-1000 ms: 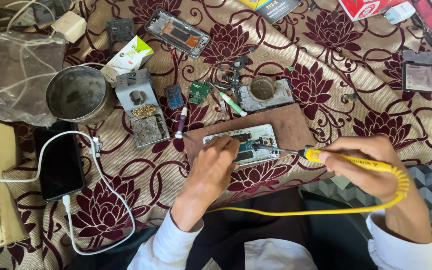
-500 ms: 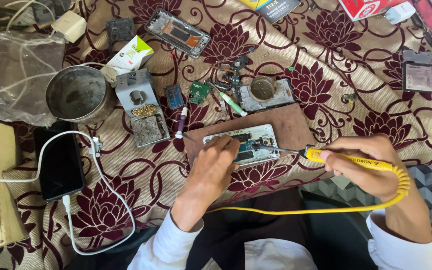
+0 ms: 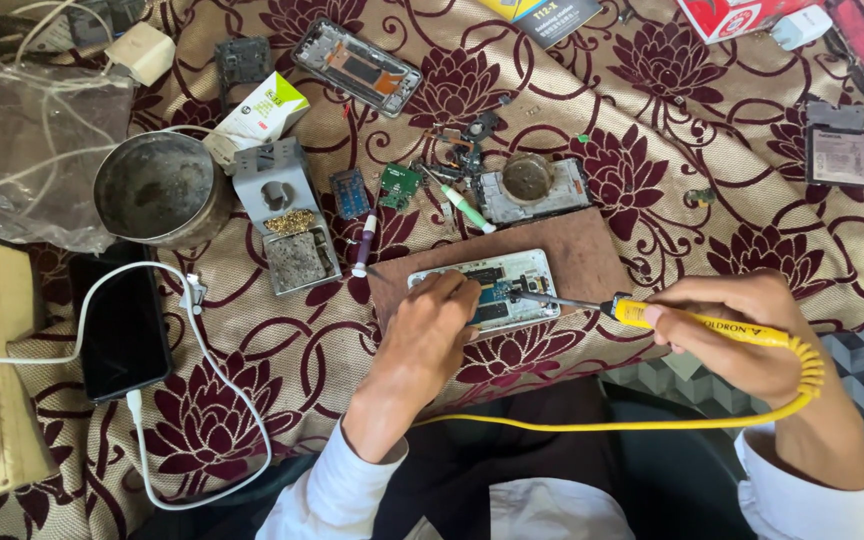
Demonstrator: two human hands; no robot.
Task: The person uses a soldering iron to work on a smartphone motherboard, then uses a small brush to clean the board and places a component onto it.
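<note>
An opened phone (image 3: 500,283) with its circuit board bare lies on a brown board (image 3: 582,252) in front of me. My left hand (image 3: 425,335) rests on the phone's left end, fingers curled and pressing it down. My right hand (image 3: 742,335) grips a yellow-handled soldering iron (image 3: 697,322), held level. Its metal tip (image 3: 537,298) touches the circuit board at the phone's middle. A yellow coiled cord (image 3: 652,420) runs from the iron back across my lap.
On the flowered cloth lie a round metal tin (image 3: 157,187), a grey iron stand with a sponge (image 3: 287,225), a black phone on a white cable (image 3: 119,325), a phone frame (image 3: 357,65), small boards and tools (image 3: 402,185), and a battery (image 3: 837,145).
The iron's tip shifted very slightly on the board. Both hands stay where they were.
</note>
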